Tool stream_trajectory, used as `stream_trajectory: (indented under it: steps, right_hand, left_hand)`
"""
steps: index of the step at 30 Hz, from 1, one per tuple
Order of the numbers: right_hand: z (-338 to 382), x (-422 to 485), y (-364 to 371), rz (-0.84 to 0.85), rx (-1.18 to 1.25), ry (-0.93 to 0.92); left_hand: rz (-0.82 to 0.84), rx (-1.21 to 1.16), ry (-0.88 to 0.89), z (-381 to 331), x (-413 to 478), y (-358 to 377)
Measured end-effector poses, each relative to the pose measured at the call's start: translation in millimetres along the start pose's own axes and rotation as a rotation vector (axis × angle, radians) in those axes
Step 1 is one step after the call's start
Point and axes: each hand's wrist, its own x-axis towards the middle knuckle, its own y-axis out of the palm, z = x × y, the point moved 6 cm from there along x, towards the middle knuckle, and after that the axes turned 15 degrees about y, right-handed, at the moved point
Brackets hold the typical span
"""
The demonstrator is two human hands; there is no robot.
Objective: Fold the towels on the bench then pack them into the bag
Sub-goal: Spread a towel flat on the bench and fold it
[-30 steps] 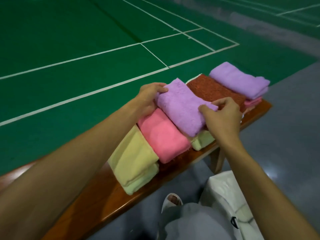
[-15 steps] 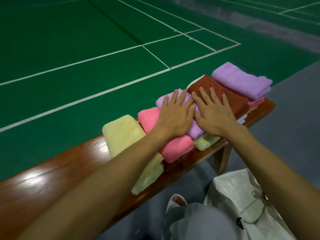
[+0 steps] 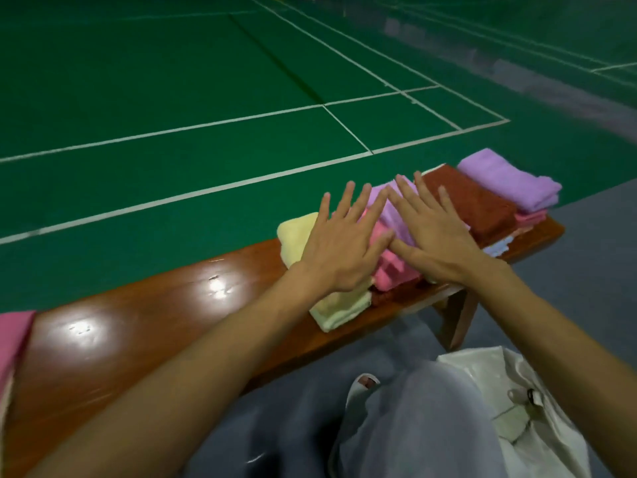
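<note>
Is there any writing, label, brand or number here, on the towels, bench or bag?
None can be read.
The towels, bench and bag show no print.
A small dark clip on the bag is too blurred to tell.
The court floor bears only white lines.

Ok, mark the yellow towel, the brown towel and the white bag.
yellow towel (image 3: 294,234): head view, its far end.
brown towel (image 3: 462,196): head view, top face, middle.
white bag (image 3: 551,443): head view, its side.

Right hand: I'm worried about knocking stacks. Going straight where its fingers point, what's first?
Probably nothing: beyond the purple towel under the right hand, only green court floor shows.
</note>
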Motion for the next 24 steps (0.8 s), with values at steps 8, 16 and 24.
stream_trajectory:
  steps: [8, 16, 24]
  right_hand:
    - [203, -28, 46, 0.056, 0.079, -0.210]
    - [401, -72, 91, 0.199, 0.179, -0.479]
    - [526, -102, 135, 0.320, 0.292, -0.539]
  left_hand:
    - [0.064, 0.124, -0.307, 85, -209, -35]
    - [0.080, 0.124, -0.728, 164, -440, -72]
    - [0.087, 0.071, -1.037, 220, -607, -83]
